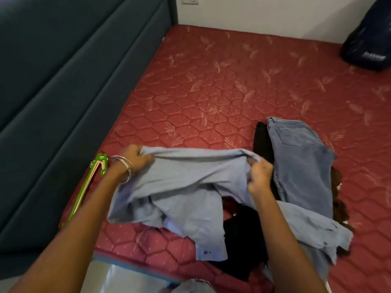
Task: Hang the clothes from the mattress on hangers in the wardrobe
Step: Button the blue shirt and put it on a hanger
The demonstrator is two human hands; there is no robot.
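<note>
Head view (the only one): both hands are on a light blue shirt (179,187), lifted off the red quilted mattress (211,81). Left hand (135,157) has its fingers curled tight round one bunched end of the top edge; right hand (259,176) pinches the other end, fingers folded in on cloth. Both grips are fully closed on fabric, neither hand free.

Step, as I judge it: picking up and spreading out one garment, before any hanger goes in. Green hangers (91,182) hang at the left wrist beside the bangles (whether looped on the arm or hooked by a finger I cannot tell). The wardrobe is not in sight.

Orientation: the held edge is pulled taut roughly left to right across the frame, rising slightly to the left, so the shirt's long axis as held runs sideways. The body droops down toward the person, and the lower part with buttons still lies on the mattress. Which end is the collar I cannot tell, too crumpled.

Next move likely calls for finding the collar or shoulders, freeing one hand to take a hanger, and feeding it into the neck.

Still on the mattress just beside the right hand: blue jeans (302,161), waistband pointing away, lying over dark clothes (245,240).
</note>
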